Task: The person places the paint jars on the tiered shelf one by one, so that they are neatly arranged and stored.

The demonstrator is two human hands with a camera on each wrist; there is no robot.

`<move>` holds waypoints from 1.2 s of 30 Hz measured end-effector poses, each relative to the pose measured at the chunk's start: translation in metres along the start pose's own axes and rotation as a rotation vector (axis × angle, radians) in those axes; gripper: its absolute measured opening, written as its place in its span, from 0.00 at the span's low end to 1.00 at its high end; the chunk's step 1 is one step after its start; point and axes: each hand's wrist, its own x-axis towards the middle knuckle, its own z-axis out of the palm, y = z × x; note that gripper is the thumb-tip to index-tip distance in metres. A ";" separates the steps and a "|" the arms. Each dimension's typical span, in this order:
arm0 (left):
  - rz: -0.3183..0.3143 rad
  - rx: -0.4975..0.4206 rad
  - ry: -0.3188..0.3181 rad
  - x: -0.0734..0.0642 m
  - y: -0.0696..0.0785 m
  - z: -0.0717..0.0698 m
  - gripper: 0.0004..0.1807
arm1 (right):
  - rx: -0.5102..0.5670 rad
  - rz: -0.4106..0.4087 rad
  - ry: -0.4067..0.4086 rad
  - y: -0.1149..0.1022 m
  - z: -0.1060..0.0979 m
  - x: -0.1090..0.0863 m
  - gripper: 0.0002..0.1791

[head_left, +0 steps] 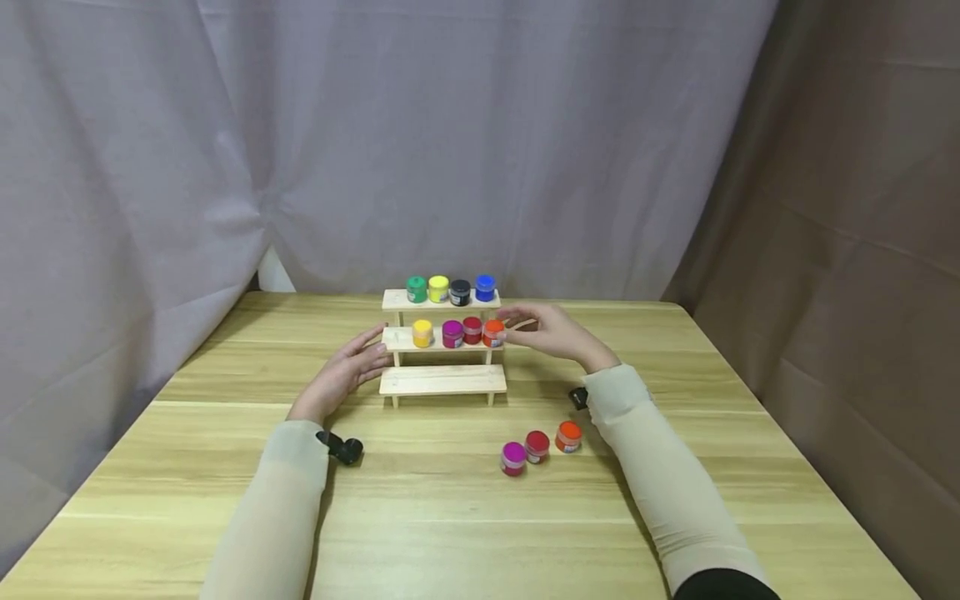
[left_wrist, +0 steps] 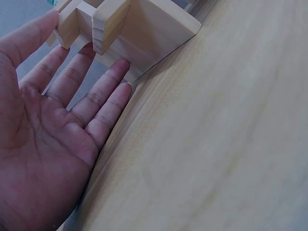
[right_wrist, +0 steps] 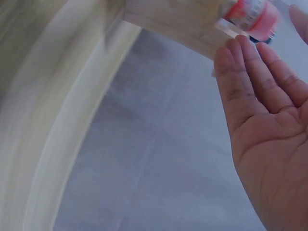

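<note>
A three-tier wooden stand (head_left: 442, 381) stands toward the back of the table. My left hand (head_left: 341, 375) is at its left end, fingers extended, and in the left wrist view the fingertips are right at the stand's wooden side. At the right end of the middle tier, my right hand (head_left: 551, 333) has its fingertips right at an orange paint jar (head_left: 493, 333). Its fingers look nearly straight in the right wrist view, with the jar just past them. Beside that jar sit a red jar (head_left: 472, 330), a purple jar (head_left: 452, 334) and a deep yellow jar (head_left: 422, 333).
Green (head_left: 416, 289), yellow (head_left: 438, 289), black (head_left: 460, 292) and blue jars (head_left: 485, 288) line the top tier. On the table in front, toward the right, are a magenta jar (head_left: 513, 458), a red jar (head_left: 537, 447) and an orange jar (head_left: 568, 437). A grey curtain (head_left: 480, 150) hangs behind.
</note>
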 end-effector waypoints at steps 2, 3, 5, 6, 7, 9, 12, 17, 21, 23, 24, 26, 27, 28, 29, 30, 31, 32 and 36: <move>-0.006 0.006 -0.004 0.001 -0.001 0.001 0.36 | 0.018 -0.008 -0.004 0.002 -0.006 -0.009 0.25; -0.009 0.008 -0.005 0.001 -0.001 0.001 0.36 | 0.019 -0.005 -0.005 0.005 -0.010 -0.014 0.24; -0.013 0.014 -0.006 0.002 -0.002 0.001 0.37 | 0.008 0.012 -0.014 0.010 -0.017 -0.026 0.22; -0.016 0.015 -0.006 0.002 -0.002 0.002 0.38 | 0.001 0.020 -0.027 0.015 -0.020 -0.032 0.22; -0.016 0.017 -0.005 0.003 -0.003 0.002 0.38 | -0.004 0.032 -0.043 0.019 -0.024 -0.039 0.21; -0.014 0.016 -0.005 0.003 -0.003 0.003 0.38 | -0.027 0.056 -0.072 0.029 -0.032 -0.052 0.20; -0.006 0.008 0.000 0.004 -0.003 0.004 0.37 | -0.061 0.082 -0.103 0.046 -0.043 -0.071 0.20; -0.004 0.006 0.001 0.004 -0.003 0.005 0.37 | -0.088 0.144 -0.130 0.063 -0.052 -0.097 0.21; -0.007 0.009 0.000 0.004 -0.003 0.006 0.37 | 0.008 0.169 -0.264 0.061 -0.044 -0.112 0.23; -0.007 0.007 0.000 0.005 -0.004 0.006 0.36 | 0.106 0.171 -0.354 0.058 -0.036 -0.118 0.23; -0.008 0.006 0.002 0.005 -0.004 0.006 0.36 | 0.154 0.166 -0.396 0.056 -0.032 -0.121 0.23; -0.007 0.005 0.004 0.006 -0.004 0.005 0.35 | 0.249 0.169 -0.464 0.053 -0.026 -0.124 0.23; -0.004 0.008 0.003 0.006 -0.004 0.005 0.35 | 0.281 0.168 -0.489 0.052 -0.024 -0.126 0.23; -0.003 0.010 0.007 0.006 -0.003 0.004 0.35 | 0.305 0.170 -0.511 0.051 -0.023 -0.126 0.24; -0.002 0.013 0.011 0.006 -0.003 0.003 0.35 | 0.319 0.170 -0.528 0.051 -0.022 -0.126 0.25; -0.001 0.016 0.014 0.006 -0.002 0.002 0.35 | 0.327 0.172 -0.542 0.050 -0.021 -0.126 0.26; 0.000 0.019 0.013 0.006 -0.002 0.001 0.35 | 0.330 0.175 -0.553 0.050 -0.020 -0.125 0.26; 0.001 0.023 0.011 0.006 -0.001 0.001 0.35 | 0.329 0.178 -0.562 0.050 -0.019 -0.125 0.26; -0.010 0.025 0.011 0.006 -0.003 0.000 0.34 | 0.315 0.175 -0.573 0.051 -0.016 -0.124 0.25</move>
